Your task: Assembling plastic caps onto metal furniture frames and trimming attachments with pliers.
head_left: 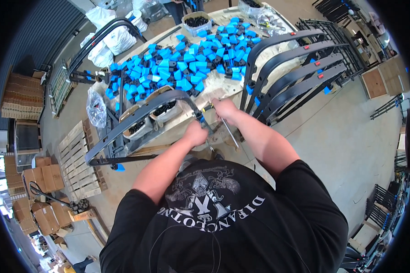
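Note:
My left hand (197,133) is closed at the end of a curved black metal frame (143,111), beside a small blue part. A thin metal tip shows just below this hand; what its fingers grip is mostly hidden. My right hand (225,110) is wrapped round a long metal tool (230,133), whose silver shaft slants down toward me. That hand is right of the frame's end, close to the table's front edge. Many blue plastic caps with black parts (187,59) lie heaped on the worktable (218,85) beyond both hands.
Tubs of small black parts (165,109) stand behind the frame. Several black curved frames (296,68) lean at the table's right. On the left are a wooden pallet (79,159), cardboard boxes (43,177) and white sacks (118,41). A person (175,10) stands at the far side.

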A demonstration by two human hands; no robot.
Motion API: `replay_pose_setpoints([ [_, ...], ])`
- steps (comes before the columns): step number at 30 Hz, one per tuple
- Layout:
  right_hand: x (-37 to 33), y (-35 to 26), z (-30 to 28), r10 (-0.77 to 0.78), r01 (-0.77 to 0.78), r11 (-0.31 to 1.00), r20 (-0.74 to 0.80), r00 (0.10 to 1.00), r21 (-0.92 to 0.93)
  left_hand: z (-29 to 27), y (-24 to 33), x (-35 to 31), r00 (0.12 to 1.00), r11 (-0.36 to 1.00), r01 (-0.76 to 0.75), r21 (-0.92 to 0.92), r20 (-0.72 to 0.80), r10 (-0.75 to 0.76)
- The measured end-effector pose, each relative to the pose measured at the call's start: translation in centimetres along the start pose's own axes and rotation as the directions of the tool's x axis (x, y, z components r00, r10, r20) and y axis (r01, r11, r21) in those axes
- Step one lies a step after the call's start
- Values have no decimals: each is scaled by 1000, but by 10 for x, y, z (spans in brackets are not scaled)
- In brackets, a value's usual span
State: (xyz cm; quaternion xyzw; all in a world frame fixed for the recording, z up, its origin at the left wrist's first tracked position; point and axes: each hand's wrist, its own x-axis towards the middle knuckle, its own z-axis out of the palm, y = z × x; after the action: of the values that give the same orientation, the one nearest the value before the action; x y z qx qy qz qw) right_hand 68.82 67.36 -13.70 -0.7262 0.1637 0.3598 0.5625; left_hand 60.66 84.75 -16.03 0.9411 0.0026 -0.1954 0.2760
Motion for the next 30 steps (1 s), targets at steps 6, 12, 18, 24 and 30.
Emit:
replay_pose_setpoints([
  [6,20,31,7,-201,188,979,-246,948,-73,-24,4,-9,882,437,345,-830,447,152],
  [12,1,13,13,-209,170,969,-232,950,-177,-42,11,5,929,804,249,-540,369,-40],
  [18,-4,7,21,-206,171,972,-237,950,-159,-14,-1,-10,984,938,-85,-336,119,132],
  [24,1,11,13,-187,139,972,-267,945,-191,-47,3,7,747,303,579,-756,642,174],
  [30,-16,1,23,-246,198,960,-260,934,-200,17,-11,1,996,994,-19,103,-86,28],
])
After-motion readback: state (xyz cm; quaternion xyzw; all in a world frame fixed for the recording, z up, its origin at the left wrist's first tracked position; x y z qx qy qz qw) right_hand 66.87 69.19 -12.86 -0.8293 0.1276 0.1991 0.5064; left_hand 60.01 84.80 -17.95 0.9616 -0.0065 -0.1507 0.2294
